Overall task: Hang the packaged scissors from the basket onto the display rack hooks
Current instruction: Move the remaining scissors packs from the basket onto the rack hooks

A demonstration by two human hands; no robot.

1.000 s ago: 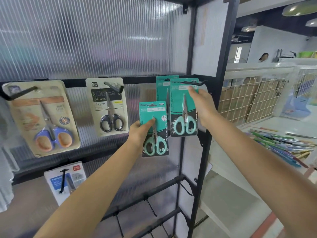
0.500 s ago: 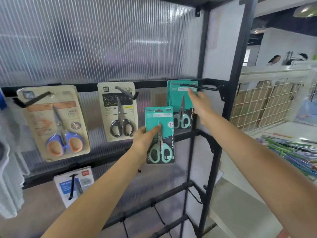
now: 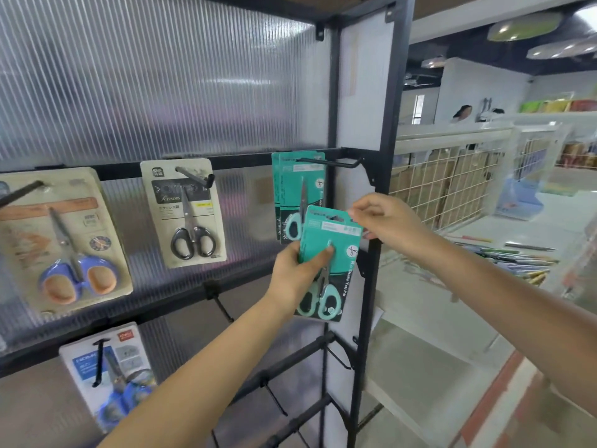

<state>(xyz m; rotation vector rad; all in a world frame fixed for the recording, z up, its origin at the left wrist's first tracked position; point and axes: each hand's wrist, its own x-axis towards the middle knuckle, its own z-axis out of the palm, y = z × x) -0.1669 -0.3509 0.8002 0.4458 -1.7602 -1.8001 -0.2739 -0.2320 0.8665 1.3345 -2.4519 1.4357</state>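
A teal scissors pack (image 3: 336,240) is in front of the rack's right post, held by both hands. My left hand (image 3: 295,273) grips its middle from the left, thumb on the card front. My right hand (image 3: 384,221) pinches its top right corner. Just above and behind, two more teal packs (image 3: 292,185) hang on a black hook (image 3: 332,162) of the display rack (image 3: 386,147). The held pack is below that hook, apart from it. No basket is in view.
Further left hang a black-handled scissors pack (image 3: 184,211) and a blue-and-orange pack (image 3: 61,240); a blue pack (image 3: 108,367) hangs lower down. Bare black hooks (image 3: 221,305) stick out on lower rails. To the right stand a white wire-mesh bin (image 3: 442,185) and a white counter with pens (image 3: 513,257).
My right hand let go of the teal pack left hanging on the hook and came down to the pack in my left hand. The left hand raised that pack to the right.
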